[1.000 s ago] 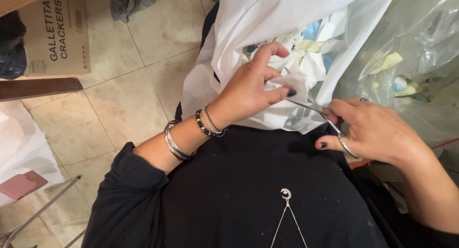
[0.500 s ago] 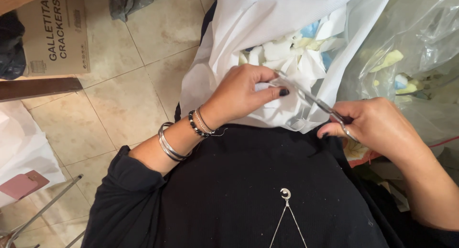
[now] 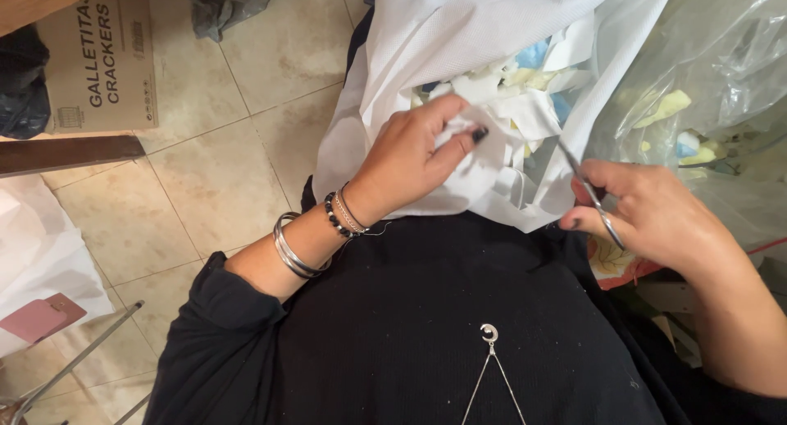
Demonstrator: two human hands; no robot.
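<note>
**Hands at the white bag, scissors in the right**

Holding the scissors (image 3: 592, 197), your right hand (image 3: 656, 220) sits at the right edge of the white bag (image 3: 426, 56), with fingers curled through the handles and the thumb on the near side. The long axis of the scissors runs diagonally: handles low and right, inside your grip, blades pointing up and left toward the bag's mouth. Only a thin stretch of metal shows, so you cannot tell whether the blades are parted or closed. The tips lie just beside the scraps (image 3: 525, 97), at the bag's right wall.

Your left hand (image 3: 414, 150) is narrowed to a pinch, thumb and fingers closed on a fold of white cloth (image 3: 475, 167) at the bag's near lip. Bangles (image 3: 291, 249) and a bead bracelet (image 3: 336, 214) ring that wrist.

The bag rests on your lap against the black top (image 3: 410, 327), its mouth open toward you. The scraps inside are white, pale yellow and blue. A pendant (image 3: 489, 333) hangs at the chest. To the right lies a clear plastic bag (image 3: 721, 64) with more coloured bits. On the tiled floor (image 3: 238, 146) to the left stands a cardboard box (image 3: 98, 56).
</note>
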